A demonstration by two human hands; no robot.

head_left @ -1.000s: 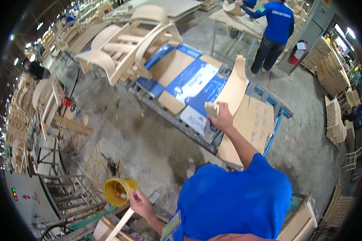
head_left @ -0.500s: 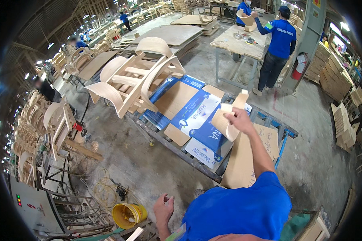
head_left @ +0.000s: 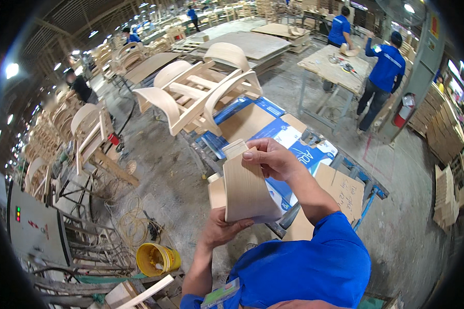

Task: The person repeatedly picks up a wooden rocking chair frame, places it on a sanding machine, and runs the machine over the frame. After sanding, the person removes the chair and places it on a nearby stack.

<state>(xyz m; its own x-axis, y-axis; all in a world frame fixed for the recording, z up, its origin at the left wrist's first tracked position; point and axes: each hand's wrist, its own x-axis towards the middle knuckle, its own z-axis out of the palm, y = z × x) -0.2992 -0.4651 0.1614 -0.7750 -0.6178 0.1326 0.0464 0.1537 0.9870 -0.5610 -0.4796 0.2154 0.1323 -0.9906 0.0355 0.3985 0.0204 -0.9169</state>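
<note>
A curved pale plywood panel is held upright in front of me with both hands. My right hand grips its top edge, fingers curled over it. My left hand holds its lower edge from below, thumb on the face. Behind the panel lies a workbench covered with flattened blue-and-brown cardboard. Bent wooden chair frames are stacked on the bench's far end.
A yellow bucket stands on the concrete floor at lower left, next to coiled cable. More chair frames sit at the left. Two people in blue shirts work at a table at the back right. A red extinguisher stands by them.
My right hand brought the panel from over the bench toward me. My left hand rose from beside the yellow bucket and took hold of its lower edge.
</note>
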